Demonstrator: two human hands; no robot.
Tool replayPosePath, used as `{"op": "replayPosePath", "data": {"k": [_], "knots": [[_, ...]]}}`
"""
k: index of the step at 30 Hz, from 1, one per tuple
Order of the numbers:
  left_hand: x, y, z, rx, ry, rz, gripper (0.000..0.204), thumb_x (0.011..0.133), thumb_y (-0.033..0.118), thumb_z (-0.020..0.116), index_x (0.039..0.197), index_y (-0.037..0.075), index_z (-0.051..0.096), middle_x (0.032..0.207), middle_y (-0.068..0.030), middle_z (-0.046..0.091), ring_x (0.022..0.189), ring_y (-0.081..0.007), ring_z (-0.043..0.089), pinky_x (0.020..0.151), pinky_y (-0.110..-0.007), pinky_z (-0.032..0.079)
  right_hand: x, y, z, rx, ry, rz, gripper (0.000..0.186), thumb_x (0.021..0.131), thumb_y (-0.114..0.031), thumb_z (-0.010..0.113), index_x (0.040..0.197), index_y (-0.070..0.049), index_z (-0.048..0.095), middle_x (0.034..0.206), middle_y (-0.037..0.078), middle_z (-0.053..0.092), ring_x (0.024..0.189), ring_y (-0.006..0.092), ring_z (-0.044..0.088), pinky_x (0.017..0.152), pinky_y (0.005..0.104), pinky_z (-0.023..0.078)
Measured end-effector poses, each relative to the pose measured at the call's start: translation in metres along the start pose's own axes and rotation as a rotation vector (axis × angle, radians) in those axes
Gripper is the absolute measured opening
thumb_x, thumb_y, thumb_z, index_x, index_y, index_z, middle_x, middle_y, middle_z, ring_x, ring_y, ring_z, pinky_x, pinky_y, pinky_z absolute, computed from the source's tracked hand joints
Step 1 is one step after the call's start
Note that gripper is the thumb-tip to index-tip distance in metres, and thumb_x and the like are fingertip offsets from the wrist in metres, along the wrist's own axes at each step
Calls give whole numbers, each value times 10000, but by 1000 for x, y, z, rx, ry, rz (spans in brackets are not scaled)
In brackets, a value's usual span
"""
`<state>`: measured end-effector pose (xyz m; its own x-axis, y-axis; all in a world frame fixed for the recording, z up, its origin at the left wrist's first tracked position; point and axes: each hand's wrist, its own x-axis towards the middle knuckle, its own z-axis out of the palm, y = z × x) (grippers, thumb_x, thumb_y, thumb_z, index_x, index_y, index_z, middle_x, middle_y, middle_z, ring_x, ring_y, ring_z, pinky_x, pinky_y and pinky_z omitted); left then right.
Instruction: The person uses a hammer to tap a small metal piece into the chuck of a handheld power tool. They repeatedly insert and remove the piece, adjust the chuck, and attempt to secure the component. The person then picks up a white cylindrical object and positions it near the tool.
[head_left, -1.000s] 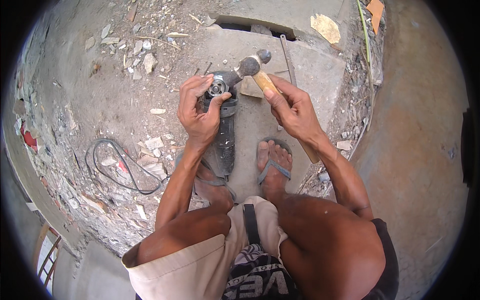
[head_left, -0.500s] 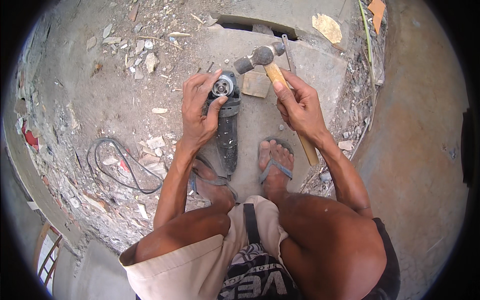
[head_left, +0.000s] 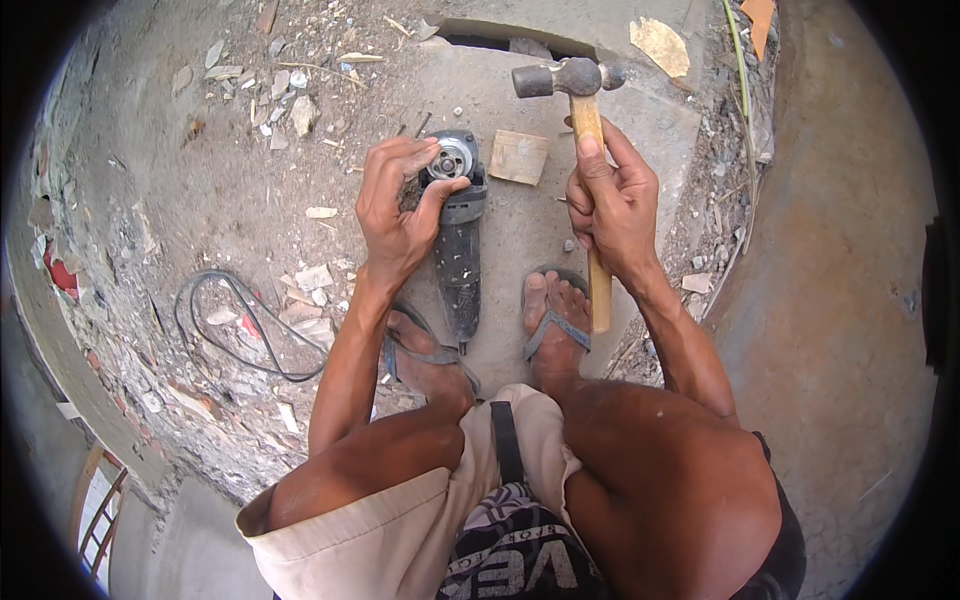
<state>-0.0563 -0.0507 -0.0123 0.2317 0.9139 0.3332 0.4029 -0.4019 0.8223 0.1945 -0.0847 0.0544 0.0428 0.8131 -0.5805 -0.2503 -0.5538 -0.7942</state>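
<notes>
A dusty black angle grinder lies on the ground between my feet, its round metal spindle flange facing up. My left hand grips the grinder's head, thumb and fingers on either side of the flange. A ball-peen hammer with a dark metal head and a pale wooden handle is in my right hand, raised to the right of the grinder, its head clear of it. A small wooden block rests just right of the grinder's head, and thin dark metal pieces lie above the grinder.
A coiled black cable lies at the left among broken chips and rubble. A slot opens in the concrete at the top, with a pale flake beside it. A smooth concrete floor runs along the right, and a ledge edge curves down the left.
My right hand has moved the hammer up and to the right, away from the grinder, turning its head more level. The wooden block is now fully visible. My left hand stays on the grinder.
</notes>
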Motion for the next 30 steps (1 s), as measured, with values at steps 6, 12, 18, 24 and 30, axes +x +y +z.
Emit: {"op": "replayPosePath", "data": {"k": [6,12,18,24,30], "knots": [[0,3,1,-16,27,-31,441,745,-11,886,1139,25,690,1127,-142,726,1074,-316,679,926,-424,560,6,1,7,-324,-144,-151,463,1105,-298,593,1477,-22,579,689,-18,564,578,52,518,520,237,420],[2,4,4,-15,37,-26,435,762,-26,867,1155,25,687,1142,-145,725,1078,-315,679,930,-419,559,2,5,5,-146,-18,-162,451,1114,-297,582,1476,-27,571,664,-69,460,506,23,393,441,222,312],[-4,3,2,-13,30,-28,424,771,-20,866,1152,21,685,1140,-148,724,1084,-309,681,941,-410,555,0,-4,12,59,77,-48,453,1112,-289,588,1489,-39,572,683,-73,460,531,23,408,463,222,328],[-6,1,0,-10,62,-38,408,785,-14,865,1149,15,682,1139,-146,721,1084,-305,682,950,-414,551,13,22,-4,-451,-216,-236,524,1106,-348,583,1512,-24,517,616,-24,532,491,56,482,438,240,395],[-6,3,4,29,80,-25,399,782,-25,860,1136,2,679,1129,-146,723,1079,-310,682,938,-413,557,8,19,4,-433,-168,-211,488,1100,-346,596,1470,-29,570,642,-30,533,518,54,480,469,229,401]]}}
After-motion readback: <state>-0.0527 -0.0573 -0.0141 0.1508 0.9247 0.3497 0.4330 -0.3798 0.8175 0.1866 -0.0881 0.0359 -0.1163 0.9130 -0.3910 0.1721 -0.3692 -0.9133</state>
